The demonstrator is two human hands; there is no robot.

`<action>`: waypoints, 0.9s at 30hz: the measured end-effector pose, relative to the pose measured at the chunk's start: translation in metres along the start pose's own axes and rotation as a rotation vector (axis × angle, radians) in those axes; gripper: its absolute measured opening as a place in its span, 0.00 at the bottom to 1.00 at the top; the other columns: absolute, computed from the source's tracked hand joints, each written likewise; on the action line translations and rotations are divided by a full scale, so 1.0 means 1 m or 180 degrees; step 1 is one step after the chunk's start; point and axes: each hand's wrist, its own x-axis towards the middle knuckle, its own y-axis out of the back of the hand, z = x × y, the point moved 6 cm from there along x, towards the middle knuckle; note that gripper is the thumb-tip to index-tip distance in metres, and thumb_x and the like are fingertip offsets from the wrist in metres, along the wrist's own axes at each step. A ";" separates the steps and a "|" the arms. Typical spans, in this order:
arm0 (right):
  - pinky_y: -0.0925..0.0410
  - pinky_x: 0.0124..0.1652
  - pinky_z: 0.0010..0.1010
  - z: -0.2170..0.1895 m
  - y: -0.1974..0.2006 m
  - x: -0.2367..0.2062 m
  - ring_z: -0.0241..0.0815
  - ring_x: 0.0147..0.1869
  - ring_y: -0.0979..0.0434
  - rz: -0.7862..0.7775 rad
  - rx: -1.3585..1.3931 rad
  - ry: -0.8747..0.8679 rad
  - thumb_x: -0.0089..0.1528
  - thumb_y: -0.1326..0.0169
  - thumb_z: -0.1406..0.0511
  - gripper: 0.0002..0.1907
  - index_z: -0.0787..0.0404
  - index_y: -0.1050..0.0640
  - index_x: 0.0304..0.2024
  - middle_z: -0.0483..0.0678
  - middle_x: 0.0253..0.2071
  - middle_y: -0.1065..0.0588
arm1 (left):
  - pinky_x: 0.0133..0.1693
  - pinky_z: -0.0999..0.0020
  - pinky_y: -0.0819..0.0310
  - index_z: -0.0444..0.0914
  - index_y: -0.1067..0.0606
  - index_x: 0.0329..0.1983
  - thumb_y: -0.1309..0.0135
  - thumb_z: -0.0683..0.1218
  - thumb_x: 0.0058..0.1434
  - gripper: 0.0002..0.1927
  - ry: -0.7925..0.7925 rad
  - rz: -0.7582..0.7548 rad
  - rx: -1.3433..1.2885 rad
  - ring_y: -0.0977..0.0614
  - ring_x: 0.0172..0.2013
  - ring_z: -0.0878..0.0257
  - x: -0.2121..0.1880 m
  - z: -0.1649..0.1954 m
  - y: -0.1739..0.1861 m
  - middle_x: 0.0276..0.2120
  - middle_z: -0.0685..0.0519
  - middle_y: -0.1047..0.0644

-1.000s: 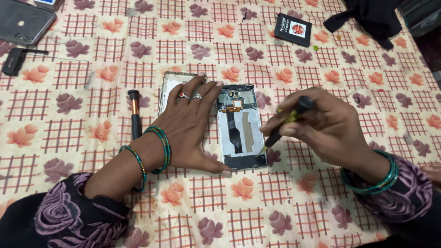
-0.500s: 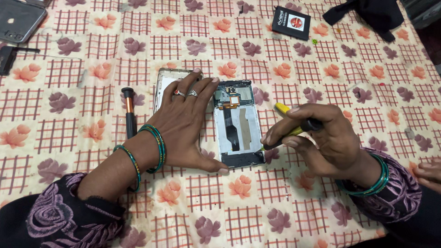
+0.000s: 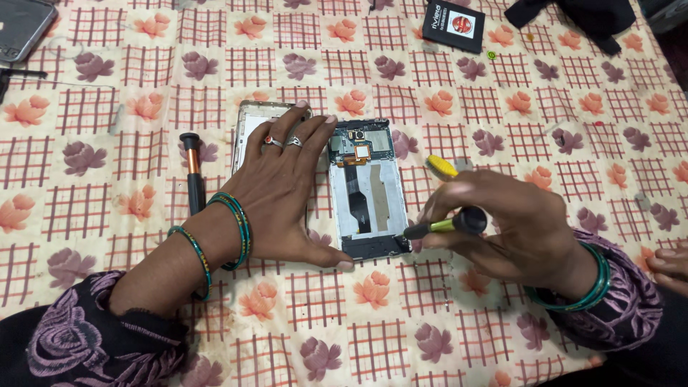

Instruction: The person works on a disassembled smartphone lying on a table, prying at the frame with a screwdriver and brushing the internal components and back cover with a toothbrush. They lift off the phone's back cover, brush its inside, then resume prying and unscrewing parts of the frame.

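An opened phone body [image 3: 367,193] lies on the flowered tablecloth [image 3: 502,122], its inner boards and a flat cable exposed. My left hand [image 3: 283,197] rests flat beside it, fingers spread over a silver back cover [image 3: 247,125], thumb against the phone's lower edge. My right hand [image 3: 512,229] grips a yellow and black screwdriver [image 3: 444,226] lying nearly level, its tip at the phone's lower right corner. A second yellow piece [image 3: 441,167] sticks out above my right fingers.
A black and orange tool [image 3: 192,172] lies left of my left wrist. A small black box [image 3: 453,25] sits at the top, dark cloth [image 3: 573,14] at the top right. Another device [image 3: 21,29] lies top left. Someone else's fingers [image 3: 670,265] show at the right edge.
My right hand has turned the screwdriver from upright to nearly level and lowered its tip towards the phone's bottom right corner. My left hand has stayed in place.
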 end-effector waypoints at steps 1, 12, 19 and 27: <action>0.19 0.53 0.41 0.002 0.001 -0.001 0.43 0.50 0.15 0.0081 0.0370 -0.0076 0.61 0.39 0.74 0.33 0.58 0.39 0.63 0.51 0.43 0.21 | 0.65 0.36 0.62 0.24 0.51 0.71 0.42 0.86 0.30 0.81 -0.0011 0.0012 0.0000 0.49 0.70 0.33 0.000 0.000 0.000 0.67 0.28 0.43; 0.18 0.47 0.35 0.011 -0.007 0.004 0.50 0.55 0.16 -0.0029 0.0617 0.0286 0.59 0.37 0.74 0.30 0.52 0.33 0.61 0.60 0.50 0.24 | 0.65 0.36 0.62 0.24 0.51 0.70 0.43 0.87 0.30 0.81 -0.0029 0.0039 0.0000 0.49 0.70 0.33 0.000 0.001 0.003 0.66 0.27 0.43; 0.18 0.50 0.36 0.016 -0.006 -0.002 0.52 0.64 0.18 0.0105 0.1351 0.0042 0.65 0.40 0.73 0.31 0.52 0.38 0.66 0.61 0.53 0.23 | 0.65 0.37 0.61 0.24 0.51 0.71 0.42 0.87 0.29 0.82 -0.0042 0.0039 -0.0027 0.49 0.69 0.33 0.001 0.001 0.003 0.66 0.27 0.42; 0.18 0.48 0.32 0.019 -0.012 -0.008 0.50 0.58 0.17 0.0117 0.0842 -0.0013 0.64 0.40 0.79 0.32 0.54 0.38 0.65 0.63 0.52 0.24 | 0.65 0.36 0.61 0.24 0.50 0.70 0.42 0.86 0.30 0.81 -0.0023 0.0079 -0.0032 0.49 0.70 0.33 0.000 0.003 0.005 0.66 0.28 0.42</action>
